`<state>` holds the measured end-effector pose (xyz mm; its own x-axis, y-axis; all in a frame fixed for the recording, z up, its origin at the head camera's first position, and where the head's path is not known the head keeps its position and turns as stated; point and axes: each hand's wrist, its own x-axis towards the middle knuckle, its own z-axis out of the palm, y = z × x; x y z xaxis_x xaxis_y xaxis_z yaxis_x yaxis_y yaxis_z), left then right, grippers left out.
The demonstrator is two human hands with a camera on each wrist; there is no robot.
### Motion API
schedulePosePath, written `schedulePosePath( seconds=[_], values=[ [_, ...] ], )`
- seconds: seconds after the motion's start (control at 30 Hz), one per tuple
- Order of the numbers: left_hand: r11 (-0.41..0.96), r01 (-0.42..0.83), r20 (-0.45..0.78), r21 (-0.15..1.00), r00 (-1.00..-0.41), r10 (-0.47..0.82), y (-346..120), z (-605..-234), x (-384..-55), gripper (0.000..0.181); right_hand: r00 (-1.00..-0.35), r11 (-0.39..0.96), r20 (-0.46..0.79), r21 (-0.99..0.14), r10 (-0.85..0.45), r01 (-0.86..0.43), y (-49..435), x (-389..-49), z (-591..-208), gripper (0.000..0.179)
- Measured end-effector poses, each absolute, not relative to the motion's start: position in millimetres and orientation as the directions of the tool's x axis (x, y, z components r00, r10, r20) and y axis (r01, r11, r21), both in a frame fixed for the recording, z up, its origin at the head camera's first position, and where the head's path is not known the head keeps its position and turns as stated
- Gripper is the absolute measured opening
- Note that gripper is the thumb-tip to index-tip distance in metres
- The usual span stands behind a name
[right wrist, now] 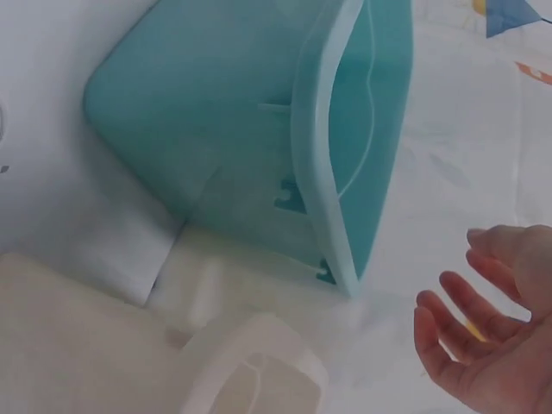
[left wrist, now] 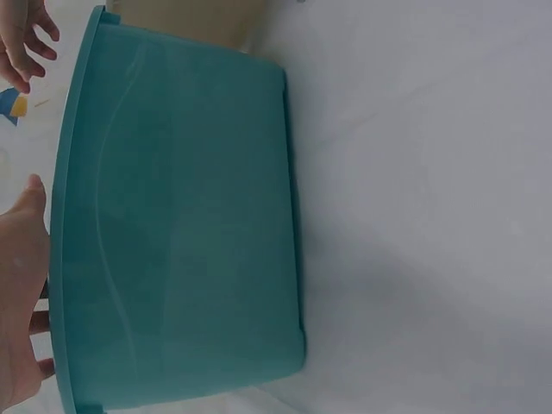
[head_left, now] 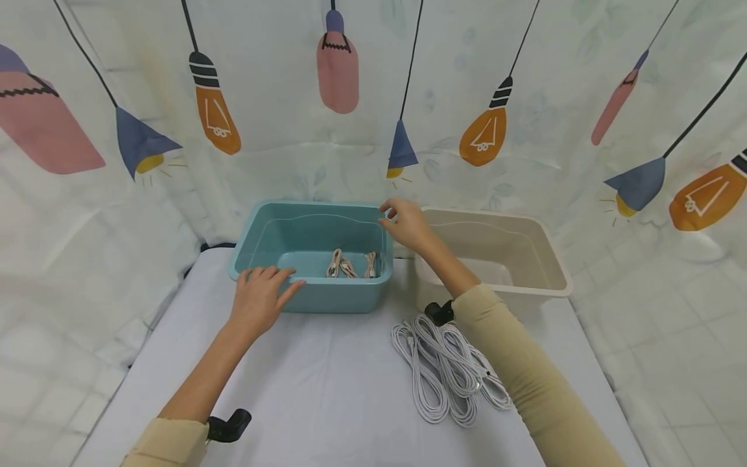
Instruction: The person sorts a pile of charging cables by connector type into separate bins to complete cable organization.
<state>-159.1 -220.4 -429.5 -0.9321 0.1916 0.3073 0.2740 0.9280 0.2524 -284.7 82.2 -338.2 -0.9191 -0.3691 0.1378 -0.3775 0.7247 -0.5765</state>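
Observation:
A teal plastic bin (head_left: 332,297) stands on the table, with several small bundled cables (head_left: 334,263) lying inside toward its right end. My left hand (head_left: 259,299) is at the bin's front rim, its fingers reaching over the edge; in the left wrist view the thumb of that hand (left wrist: 21,267) points up beside the rim. Above the gap between the teal bin and a beige bin (head_left: 551,263) hovers my right hand (head_left: 407,224), fingers loosely bent. The right wrist view shows nothing in that hand (right wrist: 496,323), apart from the teal rim.
Several coiled white cables (head_left: 434,370) lie on the white-covered table (head_left: 327,389) in front of the beige bin, partly under the right forearm. A curtain (head_left: 262,149) printed with lamps hangs close behind both bins. Each wrist carries a black camera mount (head_left: 229,426).

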Motion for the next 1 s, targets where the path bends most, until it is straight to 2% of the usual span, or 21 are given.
schedulePosePath(
  seconds=[0.17, 0.7, 1.0],
  values=[
    [0.923, 0.292, 0.320, 0.249, -0.925, 0.206, -215, -427, -162, 0.046, -0.916, 0.685, 0.168, -0.618, -0.363, -0.385, 97, -275, -342, 0.029],
    [0.921, 0.328, 0.336, 0.209, -0.909, 0.247, -191, -416, -169, 0.047, -0.901, 0.651, 0.289, -0.623, -0.323, -0.434, 139, -231, -358, 0.025],
    [0.912, 0.350, 0.347, 0.212, -0.900, 0.265, -173, -407, -173, 0.047, -0.862, 0.625, 0.387, -0.596, -0.326, -0.504, 158, -206, -376, 0.022]
  ],
)
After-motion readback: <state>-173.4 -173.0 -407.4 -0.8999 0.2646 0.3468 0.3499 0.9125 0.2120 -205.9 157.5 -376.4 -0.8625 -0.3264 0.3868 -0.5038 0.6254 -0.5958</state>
